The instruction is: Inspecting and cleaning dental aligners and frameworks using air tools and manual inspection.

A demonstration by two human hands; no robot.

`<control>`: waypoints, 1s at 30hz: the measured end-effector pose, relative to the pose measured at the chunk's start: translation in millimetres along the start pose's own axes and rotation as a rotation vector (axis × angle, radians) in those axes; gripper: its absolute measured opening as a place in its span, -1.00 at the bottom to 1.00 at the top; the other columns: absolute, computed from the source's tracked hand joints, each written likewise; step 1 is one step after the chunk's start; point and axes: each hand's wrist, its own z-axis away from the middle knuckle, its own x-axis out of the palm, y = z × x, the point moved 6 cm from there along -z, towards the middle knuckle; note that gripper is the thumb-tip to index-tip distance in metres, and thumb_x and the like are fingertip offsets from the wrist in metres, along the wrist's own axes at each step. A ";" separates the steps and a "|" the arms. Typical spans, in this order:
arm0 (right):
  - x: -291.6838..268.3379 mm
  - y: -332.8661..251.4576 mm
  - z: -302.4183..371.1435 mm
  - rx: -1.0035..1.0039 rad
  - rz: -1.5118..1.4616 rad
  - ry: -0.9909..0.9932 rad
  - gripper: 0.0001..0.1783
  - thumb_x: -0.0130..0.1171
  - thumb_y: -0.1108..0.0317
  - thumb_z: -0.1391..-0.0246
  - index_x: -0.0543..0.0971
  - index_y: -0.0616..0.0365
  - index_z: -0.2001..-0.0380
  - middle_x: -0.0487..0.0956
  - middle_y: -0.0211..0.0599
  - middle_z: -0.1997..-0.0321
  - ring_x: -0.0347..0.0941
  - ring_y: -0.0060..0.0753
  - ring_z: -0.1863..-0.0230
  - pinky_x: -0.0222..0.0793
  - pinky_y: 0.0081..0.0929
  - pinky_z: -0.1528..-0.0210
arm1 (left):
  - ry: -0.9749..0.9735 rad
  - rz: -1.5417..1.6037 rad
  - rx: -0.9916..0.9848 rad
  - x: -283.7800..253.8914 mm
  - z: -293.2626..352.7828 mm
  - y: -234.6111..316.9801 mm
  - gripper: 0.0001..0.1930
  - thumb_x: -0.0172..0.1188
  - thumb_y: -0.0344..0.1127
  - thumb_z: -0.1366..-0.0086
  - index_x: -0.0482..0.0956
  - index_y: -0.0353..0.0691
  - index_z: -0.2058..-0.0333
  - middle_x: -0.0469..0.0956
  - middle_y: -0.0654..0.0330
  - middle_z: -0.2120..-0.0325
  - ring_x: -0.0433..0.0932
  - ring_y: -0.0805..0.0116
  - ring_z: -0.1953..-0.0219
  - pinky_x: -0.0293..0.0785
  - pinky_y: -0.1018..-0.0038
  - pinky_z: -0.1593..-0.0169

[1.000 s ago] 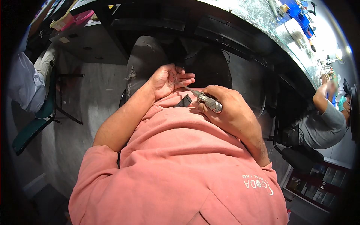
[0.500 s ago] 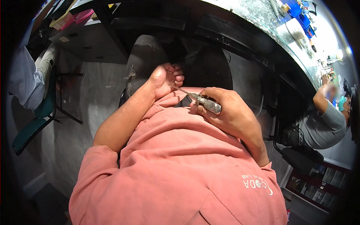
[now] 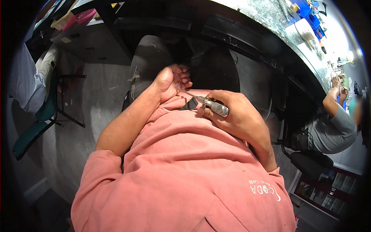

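Grey floor (image 3: 89, 100) below, cluttered surface (image 3: 309, 50) upper right. Right hand (image 3: 235, 118) grip closed around a screwdriver (image 3: 210, 105) handle, shaft pointing left into the left hand (image 3: 170, 81). Left grip curled tight at the tip; whatever's inside is hidden. Both just above the pink shirt (image 3: 185, 170).

A slim screwdriver (image 3: 208, 103) with a clear, silvery handle lies slanted just above the pink shirt (image 3: 185, 170), tip up-left
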 end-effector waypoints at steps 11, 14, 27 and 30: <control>-1.5 -2.6 0.8 0.014 -0.061 -0.030 -0.76 0.35 0.39 0.01 0.59 0.26 0.27 0.61 -0.06 0.36 0.57 -0.03 0.37 0.46 -0.29 0.27 | -0.059 0.247 -0.034 -10.3 -1.6 3.1 -0.74 -0.26 -0.37 -0.36 0.38 -0.24 0.47 0.50 0.06 0.48 0.56 0.16 0.37 0.55 0.01 -0.13; -2.6 -1.9 0.2 0.039 -0.042 -0.015 -0.77 0.34 0.38 -0.02 0.59 0.27 0.27 0.61 -0.06 0.36 0.57 -0.04 0.37 0.46 -0.30 0.27 | -0.040 0.244 -0.023 -11.3 -2.0 2.8 -0.73 -0.26 -0.36 -0.37 0.38 -0.24 0.47 0.51 0.06 0.47 0.57 0.15 0.35 0.55 0.00 -0.13; -8.1 -2.4 -0.2 0.047 -0.016 0.082 -0.70 0.38 0.24 -0.02 0.60 0.25 0.32 0.62 -0.06 0.34 0.58 -0.02 0.27 0.48 -0.20 0.21 | 0.052 -0.046 -0.007 3.3 5.8 3.1 -0.73 -0.22 -0.20 -0.27 0.39 -0.21 0.46 0.40 0.13 0.55 0.40 0.34 0.54 0.56 0.41 0.37; -7.8 -1.6 0.0 0.073 -0.071 0.059 -0.71 0.38 0.24 -0.02 0.59 0.24 0.32 0.61 -0.06 0.35 0.58 -0.02 0.28 0.47 -0.20 0.22 | -0.061 -0.099 -0.032 8.8 7.0 2.0 -0.74 -0.17 -0.19 -0.21 0.40 -0.23 0.49 0.30 0.26 0.65 0.18 0.49 0.65 0.21 0.57 0.57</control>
